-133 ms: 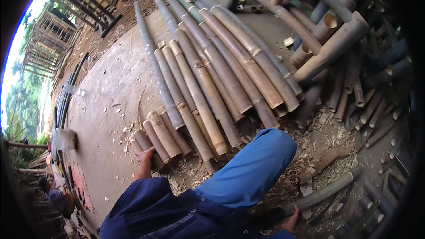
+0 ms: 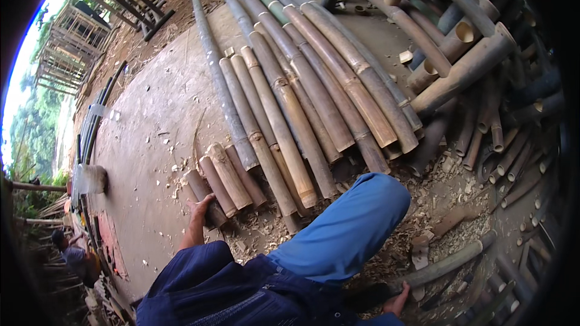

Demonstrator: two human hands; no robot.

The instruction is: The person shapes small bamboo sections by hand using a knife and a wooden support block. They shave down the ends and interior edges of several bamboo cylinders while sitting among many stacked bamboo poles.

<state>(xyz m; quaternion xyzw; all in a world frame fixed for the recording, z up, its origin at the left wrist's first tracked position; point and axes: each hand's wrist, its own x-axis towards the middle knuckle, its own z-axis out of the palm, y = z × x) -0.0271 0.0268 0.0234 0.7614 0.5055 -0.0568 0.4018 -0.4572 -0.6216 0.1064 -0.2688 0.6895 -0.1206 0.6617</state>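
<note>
My left hand [image 2: 197,212] is closed round the near end of a short brown bamboo piece [image 2: 203,188]. That piece lies at the left end of a row of short bamboo lengths [image 2: 227,175] on the ground. At the lower right, my right hand [image 2: 396,300] grips the side of a greenish-brown bamboo pole [image 2: 448,265]; some of its fingers are hidden. A dark shape [image 2: 370,296] lies by the pole's near end, too unclear to name. My bent knee in blue trousers [image 2: 344,223] stands between the two hands.
Long bamboo poles [image 2: 290,102] lie side by side ahead on the concrete floor [image 2: 157,163]. A bamboo frame [image 2: 465,72] and many cut pieces crowd the right. Pale wood chips [image 2: 447,205] litter the ground. Another person [image 2: 77,258] is at the far left.
The view has shifted slightly, so the bamboo appears a little further right. Both hands keep their hold on the same pieces.
</note>
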